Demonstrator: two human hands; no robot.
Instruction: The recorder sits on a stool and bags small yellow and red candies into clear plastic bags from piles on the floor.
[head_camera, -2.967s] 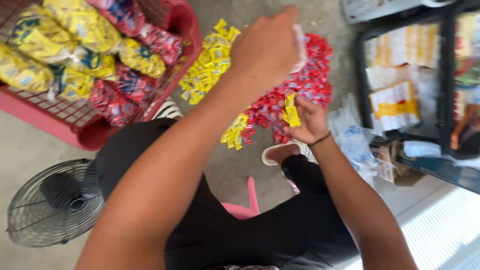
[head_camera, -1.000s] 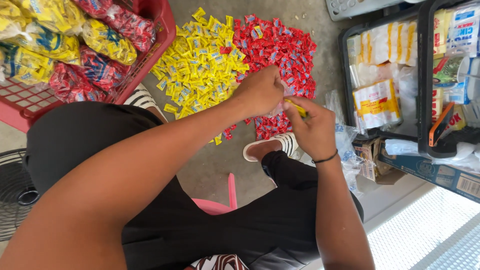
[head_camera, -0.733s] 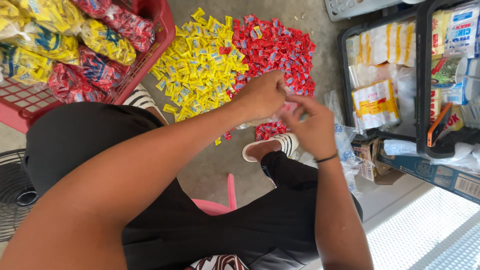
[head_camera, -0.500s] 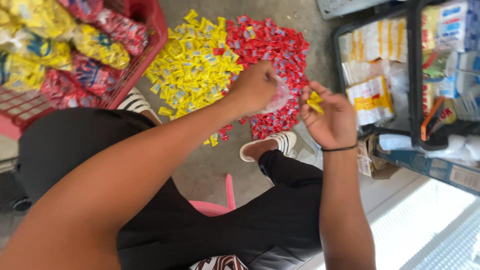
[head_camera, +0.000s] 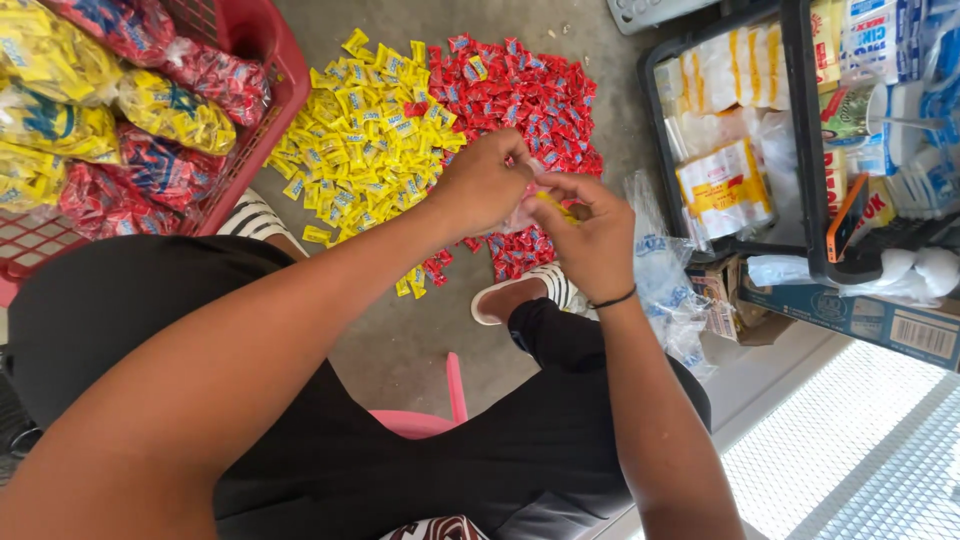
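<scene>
Red basket (head_camera: 268, 60): upper left, packed with clear bags of yellow and red sweets.
Floor piles: yellow sweets (head_camera: 365, 140) beside red sweets (head_camera: 520, 100) on grey concrete, touching along one edge.
Left hand (head_camera: 485, 185): fingers pinched shut on a small clear bag (head_camera: 524, 212).
Right hand (head_camera: 590, 235): curled, pinching a yellow sweet (head_camera: 553, 204) at the small clear bag, above the red pile.
Black crate (head_camera: 668, 120): right, holding flat packets.
Plastic bags (head_camera: 665, 285): crumpled by the right wrist.
</scene>
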